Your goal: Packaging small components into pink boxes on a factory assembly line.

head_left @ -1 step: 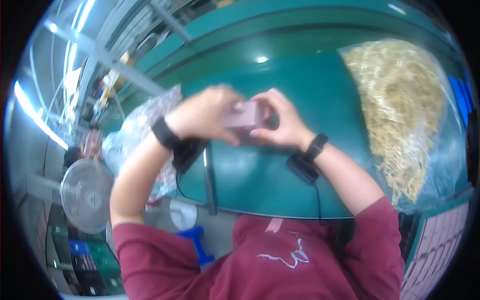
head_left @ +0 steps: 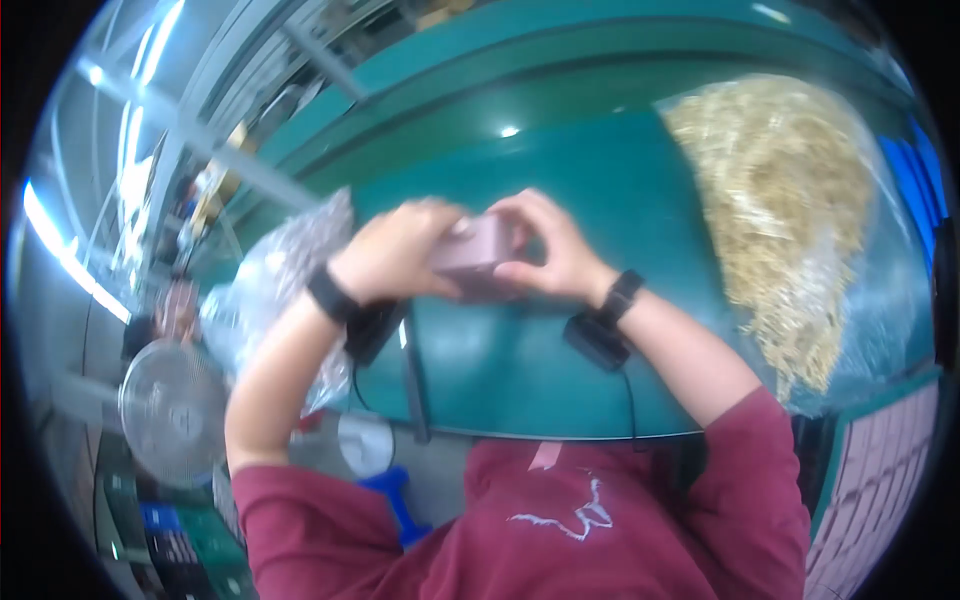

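Observation:
A small mauve box (head_left: 476, 250) is held above the green tabletop between my two hands. My left hand (head_left: 400, 250) grips its left end, thumb on the near side and fingers over the top. At the opposite end, my right hand (head_left: 555, 245) pinches the box with curved fingers and thumb. Motion blur softens the box and the fingers, and the box's underside is hidden. Each wrist wears a black band with a dark device hanging below it.
On the right lies a large clear bag (head_left: 790, 200) of many small yellowish pieces. Another clear bag (head_left: 285, 265) with pinkish contents sits beyond my left forearm. A fan (head_left: 175, 410) stands at the left. Pink stacked boxes (head_left: 880, 470) are at the lower right. A dark strip (head_left: 414, 385) crosses the table's near edge.
The box and both hands appear slightly farther left and lower in the picture, while the whole view has shifted a little. Both hands keep their hold on the box.

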{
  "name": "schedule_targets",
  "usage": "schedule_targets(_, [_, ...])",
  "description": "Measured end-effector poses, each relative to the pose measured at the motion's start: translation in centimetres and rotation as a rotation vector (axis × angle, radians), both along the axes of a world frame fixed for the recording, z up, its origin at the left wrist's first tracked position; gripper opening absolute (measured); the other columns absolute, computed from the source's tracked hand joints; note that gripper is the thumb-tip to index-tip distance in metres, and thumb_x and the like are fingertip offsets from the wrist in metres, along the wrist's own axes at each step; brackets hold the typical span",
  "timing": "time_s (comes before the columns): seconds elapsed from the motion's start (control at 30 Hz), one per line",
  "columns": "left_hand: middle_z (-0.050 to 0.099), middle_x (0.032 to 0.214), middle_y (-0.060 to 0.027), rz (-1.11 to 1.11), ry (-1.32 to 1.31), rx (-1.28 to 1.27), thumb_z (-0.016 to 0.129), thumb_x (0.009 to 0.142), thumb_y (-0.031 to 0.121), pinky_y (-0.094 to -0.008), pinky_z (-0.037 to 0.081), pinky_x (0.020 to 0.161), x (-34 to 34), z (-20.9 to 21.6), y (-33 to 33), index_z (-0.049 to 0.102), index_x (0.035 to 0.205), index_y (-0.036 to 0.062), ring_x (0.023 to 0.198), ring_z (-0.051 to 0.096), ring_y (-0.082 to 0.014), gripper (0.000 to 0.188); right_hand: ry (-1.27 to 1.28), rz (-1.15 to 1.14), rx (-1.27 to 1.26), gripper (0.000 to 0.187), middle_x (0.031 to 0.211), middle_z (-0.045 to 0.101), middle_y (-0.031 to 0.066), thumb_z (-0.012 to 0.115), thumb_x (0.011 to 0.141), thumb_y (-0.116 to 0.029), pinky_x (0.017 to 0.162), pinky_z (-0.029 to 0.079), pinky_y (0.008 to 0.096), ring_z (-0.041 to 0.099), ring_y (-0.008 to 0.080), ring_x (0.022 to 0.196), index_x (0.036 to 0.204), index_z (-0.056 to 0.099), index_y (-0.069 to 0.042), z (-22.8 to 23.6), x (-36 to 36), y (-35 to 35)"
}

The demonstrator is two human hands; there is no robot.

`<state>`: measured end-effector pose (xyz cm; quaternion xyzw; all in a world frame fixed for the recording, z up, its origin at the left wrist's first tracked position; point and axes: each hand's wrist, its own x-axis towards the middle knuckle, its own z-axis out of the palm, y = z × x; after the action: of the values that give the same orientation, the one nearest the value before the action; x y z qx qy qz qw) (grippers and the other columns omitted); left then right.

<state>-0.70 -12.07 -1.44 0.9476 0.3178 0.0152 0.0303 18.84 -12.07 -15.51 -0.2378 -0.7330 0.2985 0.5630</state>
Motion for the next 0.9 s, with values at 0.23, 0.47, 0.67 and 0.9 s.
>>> schedule_targets(0.23, [0.060,0.103,-0.0202,0.005,-0.264,0.359,0.069,0.066,0.004,-0.0443,0.046,0.084,-0.8,-3.6,-5.0,0.059,0.109,-0.0020,0.093,0.057,-0.0404,0.044,-0.552,-0.343,-0.345,0.063,0.098,0.065,0.0237,0.038,0.091,-0.056,0.083,0.049,0.0428,0.063,0.0382,0.094,0.094,0.066,0.001,0.9,2.2,-1.9])
schedule_targets(0.47, [0.067,0.103,-0.0104,-0.318,-0.479,0.877,0.072,0.083,0.023,-0.0430,0.046,0.094,1.5,-1.2,-8.7,0.068,0.108,0.0061,0.093,0.063,-0.0281,0.031,0.415,0.308,-0.884,0.071,0.116,0.059,0.0234,0.033,0.092,-0.058,0.079,0.055,0.0449,0.060,0.0346,0.106,0.127,0.046,0.003,8.3,3.1,-10.7])
schedule_targets(0.67, [0.066,0.104,-0.0085,-0.430,-0.661,0.896,0.072,0.083,0.026,-0.0449,0.043,0.099,5.6,-2.1,-9.8,0.068,0.109,0.0055,0.098,0.062,-0.0279,0.034,0.694,0.058,-0.777,0.074,0.122,0.046,0.0216,0.065,0.084,-0.036,0.077,0.054,0.0417,0.060,0.0311,0.099,0.136,0.024,-0.001,10.0,7.0,-18.1])
schedule_targets(0.9, [0.058,0.118,-0.0160,-0.638,-0.692,0.837,0.066,0.075,0.011,-0.0484,0.039,0.102,9.0,-3.2,-11.6,0.059,0.118,0.0016,0.113,0.052,-0.0369,0.044,0.357,-0.601,-0.396,0.080,0.118,0.051,0.0145,0.077,0.070,-0.017,0.076,0.053,0.0335,0.060,0.0219,0.095,0.135,0.032,-0.004,12.3,10.7,-27.6])
